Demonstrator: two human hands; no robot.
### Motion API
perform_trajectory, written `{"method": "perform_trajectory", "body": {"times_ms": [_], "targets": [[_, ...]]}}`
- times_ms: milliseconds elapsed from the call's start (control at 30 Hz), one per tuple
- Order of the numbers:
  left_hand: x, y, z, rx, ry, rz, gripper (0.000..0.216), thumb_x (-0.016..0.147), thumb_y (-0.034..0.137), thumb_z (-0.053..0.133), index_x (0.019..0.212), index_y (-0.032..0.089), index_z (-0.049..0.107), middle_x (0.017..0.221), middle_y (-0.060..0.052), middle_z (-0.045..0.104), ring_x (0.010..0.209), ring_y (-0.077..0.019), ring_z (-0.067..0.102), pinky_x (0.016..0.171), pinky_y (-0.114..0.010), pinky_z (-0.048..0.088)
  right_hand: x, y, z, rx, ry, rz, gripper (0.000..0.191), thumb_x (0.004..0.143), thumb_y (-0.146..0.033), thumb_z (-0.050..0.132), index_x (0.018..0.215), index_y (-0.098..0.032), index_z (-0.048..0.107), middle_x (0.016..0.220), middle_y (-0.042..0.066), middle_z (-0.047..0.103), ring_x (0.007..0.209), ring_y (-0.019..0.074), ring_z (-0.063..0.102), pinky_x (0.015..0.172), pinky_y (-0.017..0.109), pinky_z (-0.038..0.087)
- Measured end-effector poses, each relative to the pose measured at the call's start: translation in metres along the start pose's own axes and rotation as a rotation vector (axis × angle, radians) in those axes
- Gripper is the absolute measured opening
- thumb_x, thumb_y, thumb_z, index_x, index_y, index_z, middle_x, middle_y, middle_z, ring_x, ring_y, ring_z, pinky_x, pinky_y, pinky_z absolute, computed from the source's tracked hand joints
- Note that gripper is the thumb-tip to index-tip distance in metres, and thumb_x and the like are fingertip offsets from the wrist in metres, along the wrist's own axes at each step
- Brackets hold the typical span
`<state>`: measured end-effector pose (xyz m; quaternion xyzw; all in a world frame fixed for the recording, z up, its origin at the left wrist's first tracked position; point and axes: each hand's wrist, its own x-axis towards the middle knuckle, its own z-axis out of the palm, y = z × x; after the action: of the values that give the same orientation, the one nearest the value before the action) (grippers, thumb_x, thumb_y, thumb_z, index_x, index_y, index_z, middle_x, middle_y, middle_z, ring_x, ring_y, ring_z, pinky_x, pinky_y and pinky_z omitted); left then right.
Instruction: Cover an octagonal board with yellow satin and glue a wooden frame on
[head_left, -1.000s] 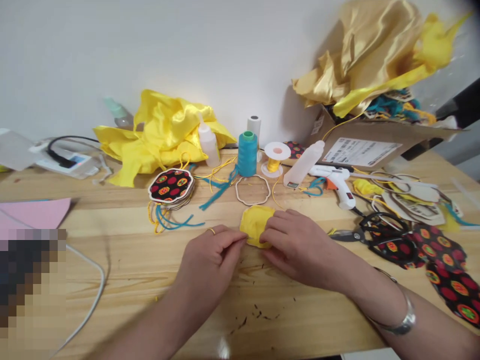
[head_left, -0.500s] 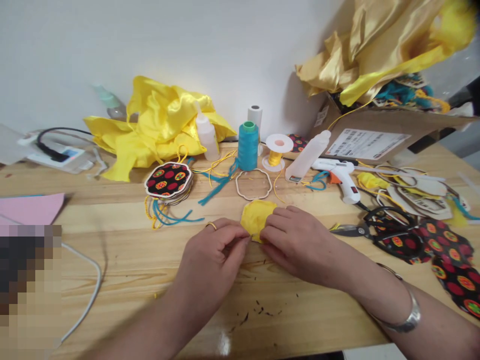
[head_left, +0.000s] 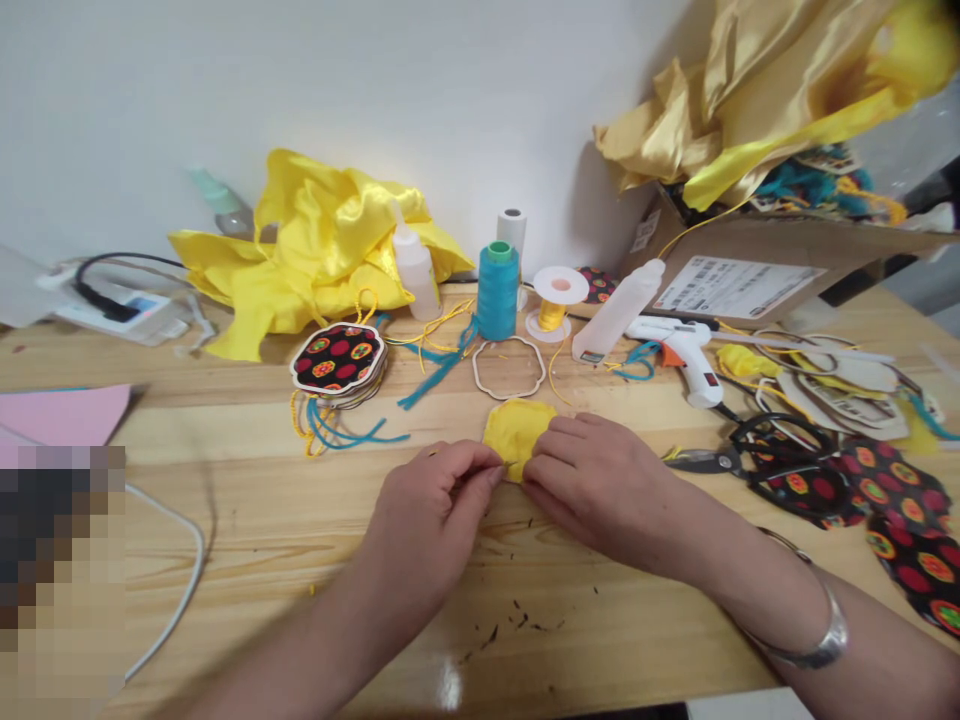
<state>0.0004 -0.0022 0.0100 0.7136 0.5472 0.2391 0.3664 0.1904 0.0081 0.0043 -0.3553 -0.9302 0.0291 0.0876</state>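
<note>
A small yellow fabric piece (head_left: 517,437) lies on the wooden table between my hands. My left hand (head_left: 446,500) pinches at its lower left edge, thumb against index finger; the edge there is partly hidden. Over the right side of the fabric, my right hand (head_left: 592,475) has its fingers curled and pressed on the piece, with the fingertips mostly out of sight. Just beyond the fabric lies a thin scalloped frame (head_left: 475,372). To its left sits a stack of frames topped with a patterned fabric ornament (head_left: 337,358), with yellow cord and teal strands.
At the back stand a teal thread cone (head_left: 498,295), a yellow cord spool (head_left: 561,287) and two squeeze bottles. Black scissors (head_left: 750,462), a glue gun (head_left: 694,365) and patterned scraps lie right, before a cardboard box (head_left: 795,265). Crumpled yellow satin (head_left: 300,235) lies back left.
Both hands stay on the yellow fabric. My left hand has turned slightly, its fingertips still at the lower edge. The whole view has shifted very little.
</note>
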Motion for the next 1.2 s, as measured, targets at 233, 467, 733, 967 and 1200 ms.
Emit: {"method": "perform_trajectory", "body": {"times_ms": [233,467,733,967,1200], "targets": [[0.002,-0.002,0.001,0.003,-0.03,-0.01,0.018,0.087,0.027,0.05,0.088,0.024,0.067,0.087,0.001,0.071,0.082,-0.0173,0.063,0.075,-0.028,0.045,-0.001,-0.001,-0.001,0.013,-0.026,0.004,0.014,0.087,-0.015,0.046,0.081,-0.017,0.059,0.081,0.006,0.061,0.079,0.0198,0.052,0.068,0.033,0.037],[0.0,-0.001,0.0,0.015,-0.043,-0.01,0.018,0.087,0.027,0.049,0.087,0.023,0.066,0.087,0.001,0.07,0.083,-0.0167,0.062,0.076,-0.028,0.045,-0.001,0.002,0.004,-0.013,-0.026,-0.016,0.013,0.085,-0.011,0.048,0.083,-0.018,0.058,0.083,0.005,0.06,0.08,0.02,0.051,0.069,0.034,0.038],[0.001,-0.002,0.0,0.017,-0.053,-0.017,0.018,0.087,0.028,0.05,0.087,0.023,0.067,0.086,0.0,0.07,0.083,-0.017,0.063,0.076,-0.028,0.045,0.0,0.002,0.009,0.009,0.009,0.007,0.015,0.087,-0.01,0.046,0.088,-0.015,0.059,0.084,0.006,0.062,0.077,0.0192,0.052,0.07,0.033,0.04],[0.001,-0.001,0.0,0.021,-0.042,-0.012,0.018,0.087,0.026,0.049,0.086,0.022,0.066,0.085,0.001,0.07,0.082,-0.0163,0.063,0.076,-0.028,0.046,0.001,-0.001,-0.001,0.049,-0.014,0.016,0.016,0.089,-0.02,0.046,0.082,-0.016,0.059,0.083,0.006,0.061,0.079,0.0197,0.053,0.07,0.033,0.039],[0.002,0.0,-0.001,0.033,-0.048,-0.003,0.017,0.087,0.025,0.049,0.084,0.022,0.066,0.082,0.001,0.07,0.08,-0.0159,0.063,0.074,-0.027,0.046,-0.001,-0.001,0.004,-0.021,-0.022,-0.021,0.011,0.086,-0.012,0.049,0.081,-0.018,0.057,0.081,0.004,0.059,0.076,0.0189,0.05,0.068,0.033,0.035]]}}
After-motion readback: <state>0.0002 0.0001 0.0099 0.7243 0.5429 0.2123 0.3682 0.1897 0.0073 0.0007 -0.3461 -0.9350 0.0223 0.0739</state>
